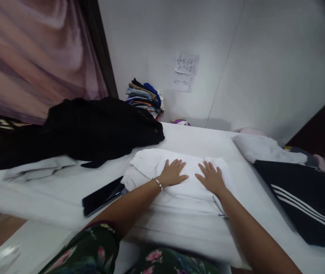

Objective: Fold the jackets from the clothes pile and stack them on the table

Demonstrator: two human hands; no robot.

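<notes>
A folded white garment (151,161) lies flat on the white-covered table (196,137), right in front of me. Both palms press down on its top. My left hand (174,173), with a bracelet at the wrist, rests near the middle of the cloth, fingers spread. To its right, my right hand (211,179) lies flat with the fingers apart. Neither hand grips anything. A dark smartphone (102,198) lies just left of the garment, close to my left forearm. The exact kind of white garment cannot be made out.
A black garment (94,129) is heaped at the left. Dark clothing with white stripes (302,198) lies at the right, beside a white cloth (268,148). A stack of folded clothes (144,97) stands beyond the table's far edge, near the wall with paper notes (184,72).
</notes>
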